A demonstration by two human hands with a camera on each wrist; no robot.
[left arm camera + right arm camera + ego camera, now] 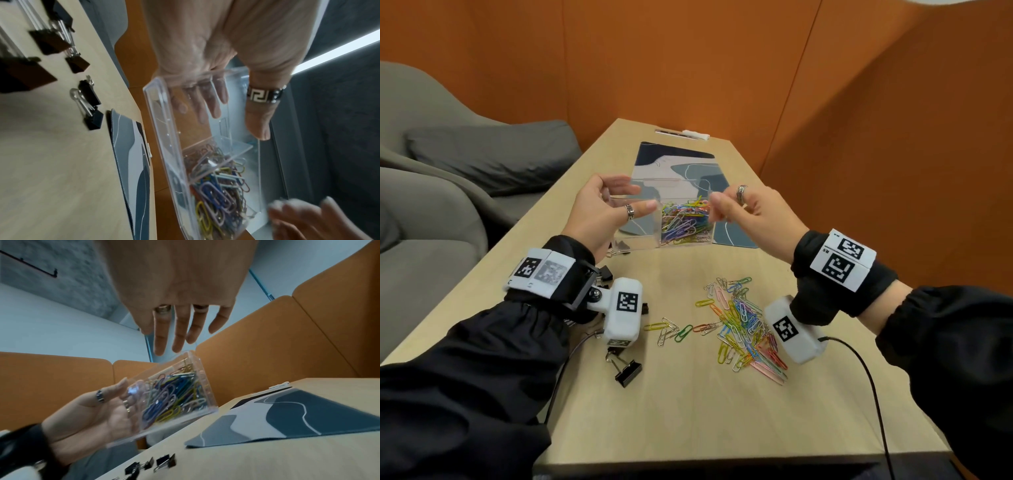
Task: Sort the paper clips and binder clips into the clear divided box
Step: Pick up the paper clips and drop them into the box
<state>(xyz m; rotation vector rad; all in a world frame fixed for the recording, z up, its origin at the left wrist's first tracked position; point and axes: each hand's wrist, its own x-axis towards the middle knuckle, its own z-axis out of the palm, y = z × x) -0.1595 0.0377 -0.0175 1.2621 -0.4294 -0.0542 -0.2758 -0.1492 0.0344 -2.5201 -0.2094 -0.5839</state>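
Note:
My left hand (pixel 643 196) grips the left end of the clear divided box (pixel 639 224), thumb on the near wall and fingers behind it, and holds it tilted above the table. The box's right compartment holds coloured paper clips (pixel 685 219); the left one looks empty. My right hand (pixel 717 205) is at the box's right end, and its straight fingers (pixel 160 344) reach the upper rim of the box (pixel 207 386). A loose pile of paper clips (pixel 743 322) lies on the table below. Black binder clips (pixel 628 371) lie near my left wrist, some hidden under it.
A blue-grey patterned mat (pixel 678 164) lies on the wooden table behind the box. More binder clips (pixel 90 97) sit by the table's left edge. A black cable (pixel 869 377) runs from my right wrist. A grey sofa (pixel 431 171) stands left; orange partitions surround the table.

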